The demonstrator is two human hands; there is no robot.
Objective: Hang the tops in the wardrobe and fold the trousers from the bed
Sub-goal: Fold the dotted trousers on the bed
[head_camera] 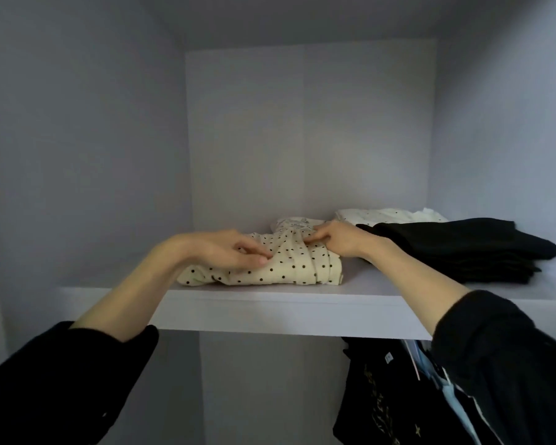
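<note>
A folded cream garment with black polka dots (283, 264) lies on the pale grey wardrobe shelf (270, 308). The left hand (225, 252) rests flat on it at 9 o'clock; the right hand (337, 239), at 1 o'clock, pinches its bunched fabric. A folded black stack (463, 248) sits at 3 o'clock.

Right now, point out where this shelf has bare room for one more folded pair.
Bare shelf runs from the left wall to the dotted bundle under both hands. A narrow strip separates that bundle from the black stack. The right side is crowded: black stack in front, white garment behind.
</note>
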